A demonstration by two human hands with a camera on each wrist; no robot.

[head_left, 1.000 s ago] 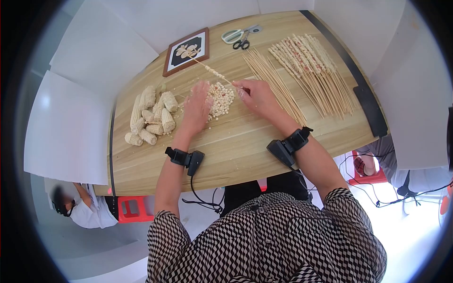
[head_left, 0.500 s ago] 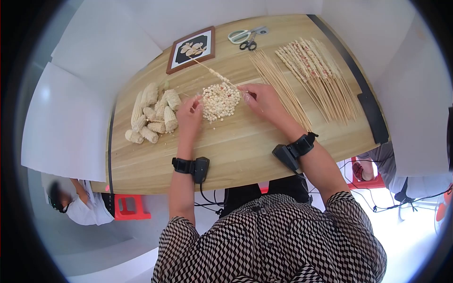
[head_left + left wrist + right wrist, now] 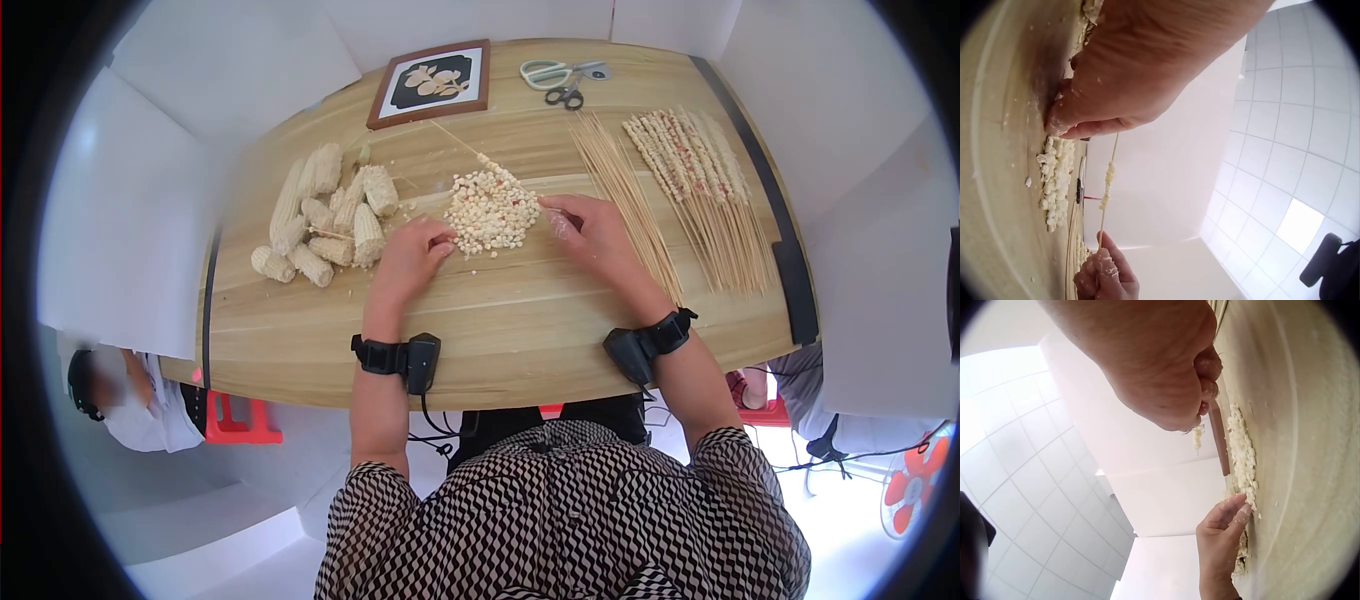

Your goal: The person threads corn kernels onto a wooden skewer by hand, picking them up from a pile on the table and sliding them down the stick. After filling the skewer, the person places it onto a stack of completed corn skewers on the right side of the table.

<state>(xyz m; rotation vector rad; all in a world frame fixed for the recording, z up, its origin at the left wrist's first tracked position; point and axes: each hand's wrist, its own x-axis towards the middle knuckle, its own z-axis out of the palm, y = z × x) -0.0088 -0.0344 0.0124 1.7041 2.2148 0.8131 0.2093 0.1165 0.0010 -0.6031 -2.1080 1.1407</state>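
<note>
My right hand (image 3: 590, 235) pinches a thin wooden skewer (image 3: 452, 137) between thumb and forefinger, right of a pile of pale corn kernels (image 3: 490, 215). The skewer slants up and away over the pile. In the left wrist view a short row of threaded kernels (image 3: 1108, 184) sits partway along it, apart from the pinching fingers. My left hand (image 3: 410, 255) reaches to the pile's near left edge, thumb and forefinger close together with their tips at the loose kernels (image 3: 1243, 456). I cannot tell whether a kernel is between them.
Stripped corn cobs (image 3: 320, 215) lie heaped at the left. Bare skewers (image 3: 630, 205) and kernel-covered skewers (image 3: 690, 155) lie at the right. Scissors (image 3: 565, 85) and a framed picture (image 3: 480, 78) are at the back. Another person (image 3: 140, 405) sits beyond the left edge.
My left hand, flat and spread beside the pile a second ago, has drawn its fingers together at the pile's edge. My right hand still holds the skewer. The head view has shifted.
</note>
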